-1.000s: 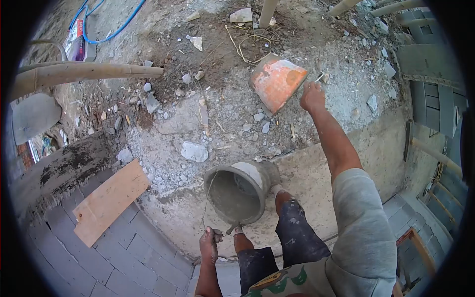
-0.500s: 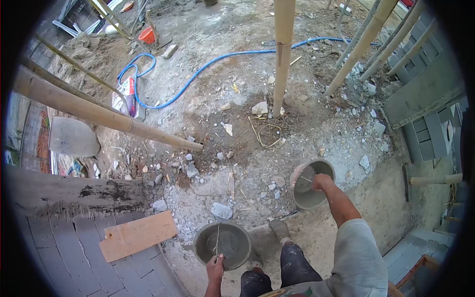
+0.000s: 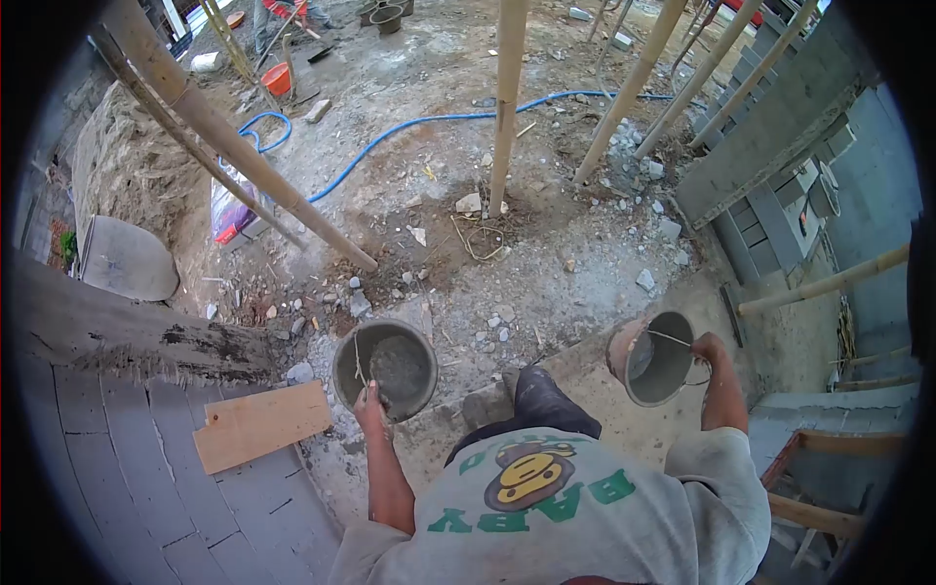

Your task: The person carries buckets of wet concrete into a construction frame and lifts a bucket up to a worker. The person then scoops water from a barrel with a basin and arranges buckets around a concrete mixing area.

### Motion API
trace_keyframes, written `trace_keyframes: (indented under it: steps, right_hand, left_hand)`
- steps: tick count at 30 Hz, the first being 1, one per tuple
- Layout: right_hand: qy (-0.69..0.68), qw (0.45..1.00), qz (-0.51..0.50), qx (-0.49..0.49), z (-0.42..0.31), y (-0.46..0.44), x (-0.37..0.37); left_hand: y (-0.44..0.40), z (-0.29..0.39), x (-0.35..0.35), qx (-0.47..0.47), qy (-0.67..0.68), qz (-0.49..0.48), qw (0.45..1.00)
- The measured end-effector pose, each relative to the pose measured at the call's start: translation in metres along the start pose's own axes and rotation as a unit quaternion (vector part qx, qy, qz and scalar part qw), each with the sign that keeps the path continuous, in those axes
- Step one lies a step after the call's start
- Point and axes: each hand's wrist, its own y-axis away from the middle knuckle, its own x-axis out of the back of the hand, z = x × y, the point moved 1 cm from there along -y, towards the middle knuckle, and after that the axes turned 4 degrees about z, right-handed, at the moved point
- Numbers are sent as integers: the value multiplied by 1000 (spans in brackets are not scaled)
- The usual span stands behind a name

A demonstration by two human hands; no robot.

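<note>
My left hand (image 3: 370, 405) is closed around the rope handle of a dark grey bucket (image 3: 419, 378). This bucket hangs upright in front of me on the left, its inside coated in grey residue. Out to the right, my right hand (image 3: 713, 351) grips the thin cord handle of a second grey bucket (image 3: 673, 369). That one is tilted with its mouth toward me, and I see no load in it. Whether either bucket touches the ground I cannot tell.
Bamboo poles (image 3: 507, 107) stand across the rubble ground. A blue hose (image 3: 380, 144) winds behind them. A wooden board (image 3: 263, 426) lies on the grey block wall (image 3: 127, 478) at left. A person (image 3: 283, 15) works near an orange bucket (image 3: 278, 79) far back.
My view has tilted up, bringing a distant person and more buckets into sight. The right bucket has swung outward to the right; the left one sits farther left. Both hands keep their hold.
</note>
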Motion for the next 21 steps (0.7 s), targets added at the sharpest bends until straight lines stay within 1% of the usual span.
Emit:
trace_keyframes:
  steps: [2,4,6,8,9,11,14,19,21]
  right_hand:
    - [-95,995,-4,-19,32,23,-8]
    - [-116,992,33,36,57,27,-28]
    - [-158,985,64,37,61,39,-20]
    - [-218,973,77,-25,47,59,-11]
    - [-316,945,79,-25,47,60,-8]
    - [-499,862,79,-23,52,52,-6]
    - [-627,773,70,-60,66,25,3]
    - [-630,764,6,-136,99,-62,-11]
    - [-640,752,-8,-156,93,-90,6]
  left_hand:
    - [8,17,-15,18,55,-16,998]
    - [6,26,-37,13,101,-44,994]
    - [15,46,-70,10,77,-68,995]
    - [21,58,-108,8,61,-98,993]
    - [18,62,-126,7,57,-113,992]
    - [19,74,-165,-3,50,-140,989]
    - [26,87,-230,-13,24,-165,986]
    - [53,103,-343,0,17,-160,987]
    - [61,114,-387,-13,26,-173,984]
